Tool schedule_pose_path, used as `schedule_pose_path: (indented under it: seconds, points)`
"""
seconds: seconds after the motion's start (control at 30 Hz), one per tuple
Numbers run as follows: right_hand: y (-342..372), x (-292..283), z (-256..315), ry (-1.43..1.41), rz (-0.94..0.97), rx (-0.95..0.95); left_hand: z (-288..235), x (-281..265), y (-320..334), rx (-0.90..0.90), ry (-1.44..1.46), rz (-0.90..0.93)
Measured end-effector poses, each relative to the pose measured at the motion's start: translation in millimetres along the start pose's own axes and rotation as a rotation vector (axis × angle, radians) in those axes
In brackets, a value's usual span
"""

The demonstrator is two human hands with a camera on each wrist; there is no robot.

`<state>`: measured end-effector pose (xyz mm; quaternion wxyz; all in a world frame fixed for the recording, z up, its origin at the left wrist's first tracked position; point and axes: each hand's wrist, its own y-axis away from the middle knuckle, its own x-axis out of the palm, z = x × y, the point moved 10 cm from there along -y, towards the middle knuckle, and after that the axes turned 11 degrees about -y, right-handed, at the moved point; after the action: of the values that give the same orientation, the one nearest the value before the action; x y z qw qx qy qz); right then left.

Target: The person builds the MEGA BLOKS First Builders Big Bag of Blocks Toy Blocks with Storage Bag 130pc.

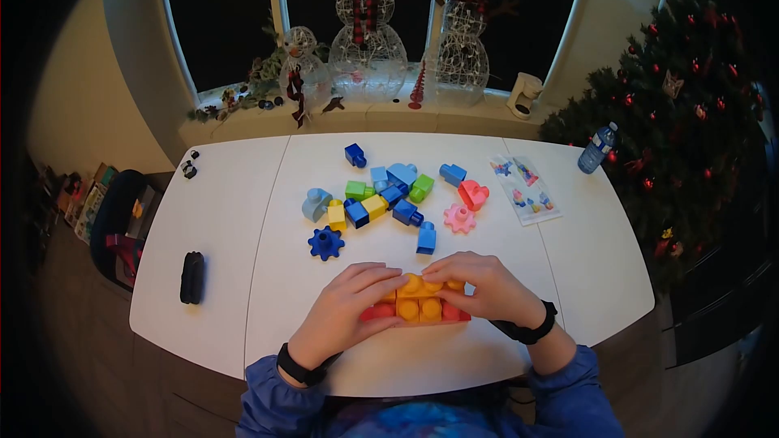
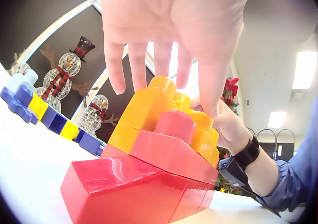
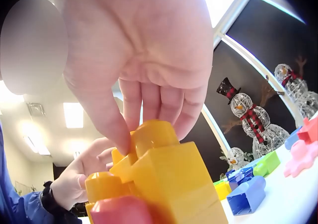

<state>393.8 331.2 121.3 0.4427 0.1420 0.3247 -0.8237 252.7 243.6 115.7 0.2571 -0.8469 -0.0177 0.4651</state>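
A build of toy building blocks stands on the near middle of the table, with yellow blocks (image 1: 408,310) stacked on red blocks (image 2: 124,184). My left hand (image 1: 347,302) holds its left side, thumb along the near face and fingers reaching over the back. On the right side, my right hand (image 1: 493,290) pinches a yellow block (image 3: 174,179) between thumb and fingers. The round studs on top show between both hands. In the left wrist view a red stud (image 2: 175,124) sticks up beside the yellow ones; the palms hide part of the far side.
Beyond the hands lie loose blue, green and yellow blocks (image 1: 374,207), a blue gear piece (image 1: 326,243), a pink gear piece (image 1: 460,218) and a red block (image 1: 473,194). A picture sheet (image 1: 526,191) and water bottle (image 1: 597,148) are at right, a black case (image 1: 192,277) at left.
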Motion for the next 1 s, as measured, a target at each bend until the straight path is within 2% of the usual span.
schedule_pose_path:
  seconds: [0.3,0.4,0.5,0.6,0.7,1.0]
  points:
    - [9,5,0,0.007,-0.051,0.015,-2,2,-1,0.011,-0.049,0.006]
    - [12,-3,9,0.102,-0.077,0.047,-8,-5,-3,-0.028,-0.077,0.018]
    - [22,-21,14,0.117,-0.224,0.112,5,1,7,-0.114,-0.057,0.049]
    - [38,-24,-4,0.132,-0.205,0.194,18,10,13,-0.174,-0.009,0.134]
    - [40,-23,-8,0.13,-0.236,0.151,17,9,11,-0.145,-0.007,0.123]
    - [30,-25,-13,0.147,-0.23,0.164,26,9,4,-0.211,0.019,0.114]
